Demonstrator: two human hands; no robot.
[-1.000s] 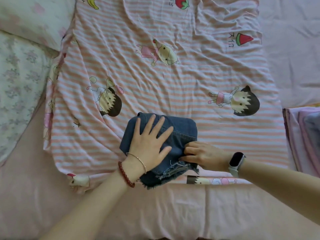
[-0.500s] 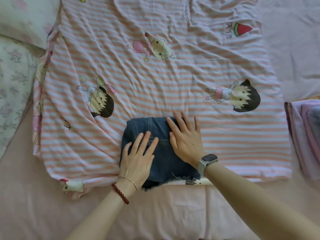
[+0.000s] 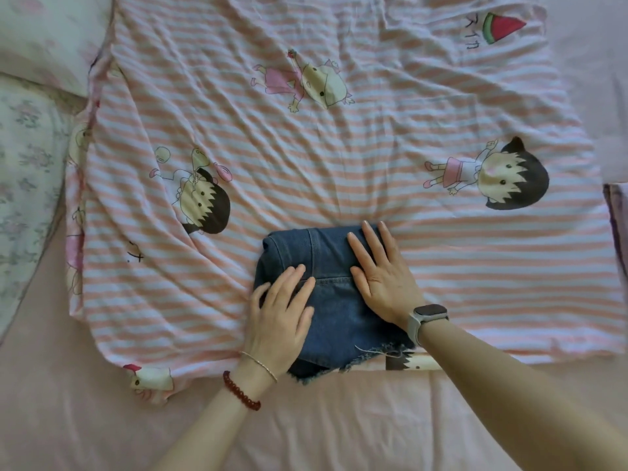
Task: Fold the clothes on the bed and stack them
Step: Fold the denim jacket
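Observation:
A folded pair of blue denim shorts [image 3: 331, 300] with a frayed hem lies near the bed's front edge, on a pink-and-white striped cloth [image 3: 339, 158] printed with cartoon girls. My left hand [image 3: 278, 321] lies flat on the shorts' left part, its thumb at the left edge of the fabric. My right hand [image 3: 380, 273], with a watch on the wrist, presses flat on the right part, fingers straight and pointing away from me.
Two pillows [image 3: 30, 137] lie at the left of the bed. A stack of folded pink and purple clothes [image 3: 616, 229] shows at the right edge. The pink bedsheet [image 3: 373, 419] runs along the front.
My right hand let go of the shorts' frayed edge and moved up to lie flat on the right part. My left hand slid down and left along the denim.

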